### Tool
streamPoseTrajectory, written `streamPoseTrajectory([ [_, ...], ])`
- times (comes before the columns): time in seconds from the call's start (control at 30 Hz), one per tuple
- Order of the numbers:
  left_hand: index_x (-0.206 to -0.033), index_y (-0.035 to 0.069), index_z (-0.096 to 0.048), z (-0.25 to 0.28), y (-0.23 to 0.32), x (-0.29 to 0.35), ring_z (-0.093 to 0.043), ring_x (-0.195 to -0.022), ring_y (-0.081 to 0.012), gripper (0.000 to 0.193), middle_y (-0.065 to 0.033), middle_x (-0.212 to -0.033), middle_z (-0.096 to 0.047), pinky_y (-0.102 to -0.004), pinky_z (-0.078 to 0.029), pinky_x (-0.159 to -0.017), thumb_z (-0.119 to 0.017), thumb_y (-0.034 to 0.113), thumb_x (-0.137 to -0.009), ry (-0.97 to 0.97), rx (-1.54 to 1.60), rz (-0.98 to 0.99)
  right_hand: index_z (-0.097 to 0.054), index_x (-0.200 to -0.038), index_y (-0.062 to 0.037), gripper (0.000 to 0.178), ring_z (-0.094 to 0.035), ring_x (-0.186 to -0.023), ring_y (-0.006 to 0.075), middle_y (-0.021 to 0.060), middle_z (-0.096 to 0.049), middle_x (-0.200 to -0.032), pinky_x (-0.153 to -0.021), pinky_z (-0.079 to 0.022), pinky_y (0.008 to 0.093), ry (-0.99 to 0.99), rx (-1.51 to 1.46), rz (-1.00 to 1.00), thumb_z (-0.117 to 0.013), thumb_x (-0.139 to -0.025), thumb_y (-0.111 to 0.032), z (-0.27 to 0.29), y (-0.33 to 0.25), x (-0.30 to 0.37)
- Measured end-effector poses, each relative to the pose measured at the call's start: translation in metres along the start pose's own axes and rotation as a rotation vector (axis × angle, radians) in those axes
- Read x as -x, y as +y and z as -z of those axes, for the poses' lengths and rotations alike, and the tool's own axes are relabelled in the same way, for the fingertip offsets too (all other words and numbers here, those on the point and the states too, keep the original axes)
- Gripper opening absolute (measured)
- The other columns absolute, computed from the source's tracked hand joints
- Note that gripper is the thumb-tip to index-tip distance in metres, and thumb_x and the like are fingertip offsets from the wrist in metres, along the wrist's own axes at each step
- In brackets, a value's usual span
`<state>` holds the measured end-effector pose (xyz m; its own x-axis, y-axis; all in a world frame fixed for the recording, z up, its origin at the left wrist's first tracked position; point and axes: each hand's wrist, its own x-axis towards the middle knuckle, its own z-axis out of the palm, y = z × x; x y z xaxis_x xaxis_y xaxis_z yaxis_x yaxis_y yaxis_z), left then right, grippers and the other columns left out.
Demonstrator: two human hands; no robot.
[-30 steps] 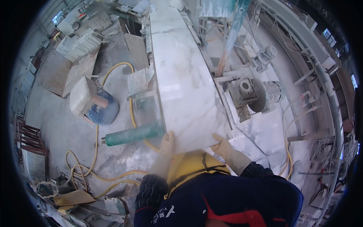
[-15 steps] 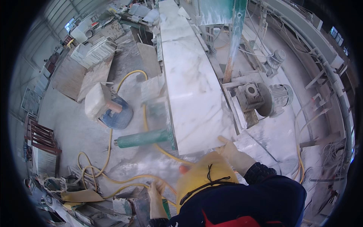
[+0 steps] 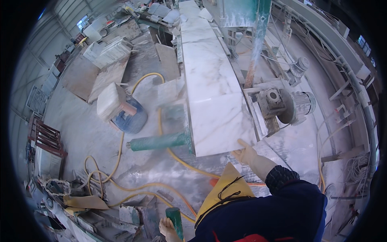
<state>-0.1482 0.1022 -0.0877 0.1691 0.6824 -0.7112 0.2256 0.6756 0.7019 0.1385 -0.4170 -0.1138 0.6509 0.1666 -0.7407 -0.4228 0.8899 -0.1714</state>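
A long white marble slab [image 3: 217, 117] with grey veins lies on a raised bed, stretching away from me. My right hand [image 3: 248, 155], in a pale glove, is at the slab's near right corner. Its fingers are spread, with the fingertips touching the edge. Low in the view, my left hand [image 3: 169, 230], also gloved, is beside the end of a green cylinder [image 3: 174, 220]. Its fingers are loosely bent and partly hidden, and I see nothing in them; whether they touch the cylinder is unclear. A yellow apron [image 3: 225, 187] covers my front.
A green roller [image 3: 159, 144] sticks out left of the bed. A yellow hose [image 3: 141, 185] winds over the floor. A blue drum [image 3: 131, 117] with a whitish block stands to the left. On the right is a motor [image 3: 302, 103] with a gearbox. Scrap pieces [image 3: 133, 213] lie at lower left.
My left hand has moved down, revealing more of the green cylinder. My right hand stays at the slab's corner. The whole view has shifted slightly.
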Motion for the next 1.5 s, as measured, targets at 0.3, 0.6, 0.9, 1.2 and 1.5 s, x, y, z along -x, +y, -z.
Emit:
streamPoseTrajectory([
  [0.3, -0.126, 0.002, -0.060, 0.094, 0.014, 0.027, -0.068, -0.099, -0.0220, 0.037, -0.0153, -0.114, -0.069, -0.0280, -0.055, -0.077, -0.060, 0.027, -0.099, -0.003, 0.213, -0.262, -0.041, -0.144, 0.0004, 0.068, -0.057, -0.125, 0.0334, 0.0192, -0.060, -0.130, -0.101, -0.050, 0.0444, 0.045, 0.082, 0.318, -0.057, -0.100, -0.048, -0.049, 0.045, 0.024],
  [0.6, -0.118, 0.000, -0.069, 0.315, 0.045, 0.067, -0.064, -0.104, -0.0434, 0.031, -0.0235, -0.110, -0.070, -0.0484, -0.051, -0.095, -0.058, 0.022, -0.099, 0.770, -0.282, -0.926, -0.053, -0.134, -0.0102, 0.052, -0.059, -0.122, 0.0306, 0.0145, -0.061, -0.136, -0.101, -0.050, 0.0436, -0.071, 0.480, 0.168, -0.056, -0.100, -0.050, -0.019, 0.142, 0.007],
  [0.9, -0.126, 0.004, -0.067, 0.396, -0.005, 0.032, -0.059, -0.114, -0.0435, 0.039, -0.0225, -0.121, -0.067, -0.0511, -0.046, -0.101, -0.052, 0.032, -0.101, 1.196, -0.939, -1.188, -0.049, -0.138, -0.0074, 0.053, -0.057, -0.126, 0.0334, 0.0193, -0.059, -0.138, -0.105, -0.048, 0.0455, -0.107, 0.748, 0.024, -0.057, -0.100, -0.043, -0.012, 0.218, 0.035],
  [1.2, -0.124, 0.006, -0.067, 0.387, -0.005, 0.038, -0.061, -0.111, -0.0428, 0.043, -0.0214, -0.123, -0.065, -0.0554, -0.044, -0.100, -0.052, 0.038, -0.100, 1.225, -1.072, -1.109, -0.060, -0.098, -0.0082, 0.018, -0.058, -0.084, 0.0256, 0.0116, -0.062, -0.095, -0.074, -0.047, 0.0420, -0.418, 1.072, 0.209, -0.053, -0.101, -0.025, -0.031, 0.244, 0.051],
  [1.5, -0.120, 0.002, -0.067, 0.378, -0.006, 0.056, -0.060, -0.114, -0.0433, 0.028, -0.0241, -0.123, -0.065, -0.0535, -0.046, -0.099, -0.057, 0.015, -0.097, 1.236, -1.064, -1.109, -0.051, -0.132, -0.0059, 0.038, -0.063, -0.114, 0.0367, 0.0226, -0.062, -0.129, -0.093, -0.055, 0.0457, -0.118, 1.018, -0.057, -0.061, -0.099, -0.023, -0.070, 0.273, 0.034],
])
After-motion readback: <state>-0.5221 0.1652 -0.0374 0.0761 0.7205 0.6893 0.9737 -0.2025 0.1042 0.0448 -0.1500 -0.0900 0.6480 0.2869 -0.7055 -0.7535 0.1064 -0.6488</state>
